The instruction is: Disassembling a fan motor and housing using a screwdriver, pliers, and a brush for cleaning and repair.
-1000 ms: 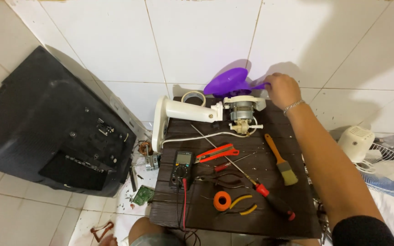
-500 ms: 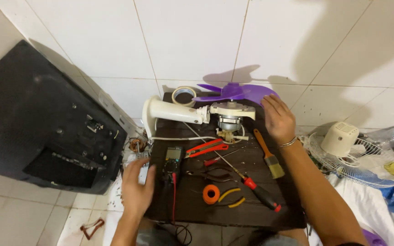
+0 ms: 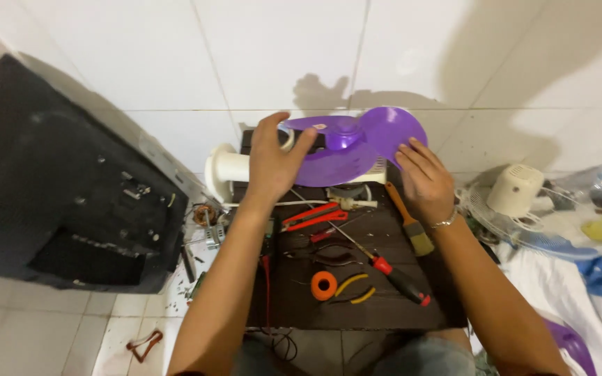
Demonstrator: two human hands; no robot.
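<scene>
Under both hands [image 3: 273, 163] [image 3: 423, 182], the purple fan blade [image 3: 357, 143] hides the motor.

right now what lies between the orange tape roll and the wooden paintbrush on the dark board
In the head view, a red-and-black-handled screwdriver lies diagonally between the orange tape roll and the wooden-handled paintbrush on the dark board.

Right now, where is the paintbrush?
In the head view the paintbrush lies on the right side of the dark board, just under the right hand and right of the red-handled screwdriver.
</scene>
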